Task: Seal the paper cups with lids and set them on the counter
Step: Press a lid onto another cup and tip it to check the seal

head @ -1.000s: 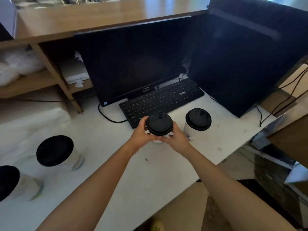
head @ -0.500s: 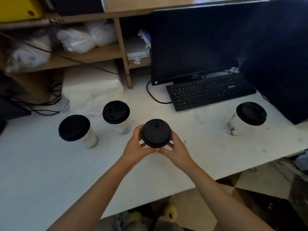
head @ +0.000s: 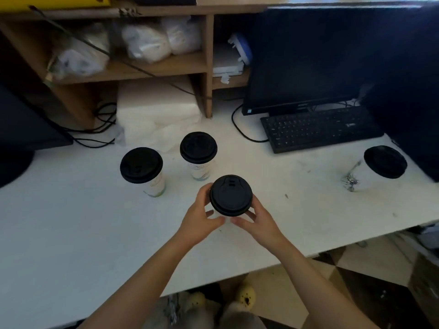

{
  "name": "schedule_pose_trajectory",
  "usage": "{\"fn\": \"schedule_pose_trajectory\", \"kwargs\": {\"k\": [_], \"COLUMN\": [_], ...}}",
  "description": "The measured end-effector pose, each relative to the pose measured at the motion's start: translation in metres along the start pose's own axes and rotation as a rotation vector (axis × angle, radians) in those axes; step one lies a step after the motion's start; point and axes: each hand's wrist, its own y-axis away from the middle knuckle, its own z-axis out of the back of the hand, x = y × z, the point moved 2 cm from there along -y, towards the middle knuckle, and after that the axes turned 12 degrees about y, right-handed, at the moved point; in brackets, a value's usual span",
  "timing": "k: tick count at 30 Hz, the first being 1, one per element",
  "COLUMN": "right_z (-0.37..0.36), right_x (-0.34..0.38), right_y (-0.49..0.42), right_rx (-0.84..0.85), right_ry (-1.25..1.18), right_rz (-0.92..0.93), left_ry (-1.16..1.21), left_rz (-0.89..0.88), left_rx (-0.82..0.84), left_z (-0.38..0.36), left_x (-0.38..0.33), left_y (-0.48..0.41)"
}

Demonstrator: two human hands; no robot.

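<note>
Left hand [head: 201, 219], right hand [head: 260, 222] curl inward, seemingly gripping.

All four cups wear black lids. Of the held cup [head: 231, 195] little but that black lid shows. The left cup [head: 155, 185] is white with a green print low on its wall, and the middle cup [head: 200, 169] is white with a paler green‑grey print. The right cup [head: 356, 174] is white, with a dark speckled mark near its base. The tabletop [head: 71, 222] is white with small dark scuffs. The keyboard [head: 318, 130] and monitor [head: 304, 60] are black, and the shelf [head: 156, 67] is brown wood, with a yellow strip [head: 47, 1] at far left.
</note>
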Motion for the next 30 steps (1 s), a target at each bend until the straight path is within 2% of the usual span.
{"fn": "schedule_pose_trajectory", "kwargs": {"k": [2, 3, 7, 11, 13, 15, 22, 30], "right_z": [0.008, 0.014, 0.031, 0.009, 0.0, -0.001, -0.005, -0.002], "right_x": [0.0, 0.002, 0.024, 0.053, 0.054, 0.051, 0.044, 0.049], "right_y": [-0.001, -0.003, -0.015, -0.032, -0.035, -0.036, -0.037, -0.037], "right_rx": [0.041, 0.004, -0.313, -0.276, -0.35, -0.411, -0.418, -0.382], "right_ry": [0.035, 0.013, -0.174, -0.003, 0.064, 0.069, 0.107, 0.107], "right_rz": [-0.062, -0.101, -0.229, -0.16, -0.125, -0.097, -0.04, -0.094], "left_ry": [-0.046, -0.078, -0.117, -0.257, -0.26, -0.264, -0.261, -0.263], "left_rz": [0.041, 0.032, -0.149, -0.12, -0.093, -0.127, -0.185, -0.163], "left_rx": [-0.022, -0.074, -0.256, -0.192, -0.186, -0.181, -0.175, -0.131], "left_z": [0.01, 0.016, 0.016, -0.016, -0.024, -0.025, -0.023, -0.021], "left_x": [-0.002, -0.005, -0.032, -0.04, -0.037, -0.034, -0.022, -0.027], "left_y": [-0.003, -0.005, -0.016, -0.041, -0.049, -0.052, -0.052, -0.054]}}
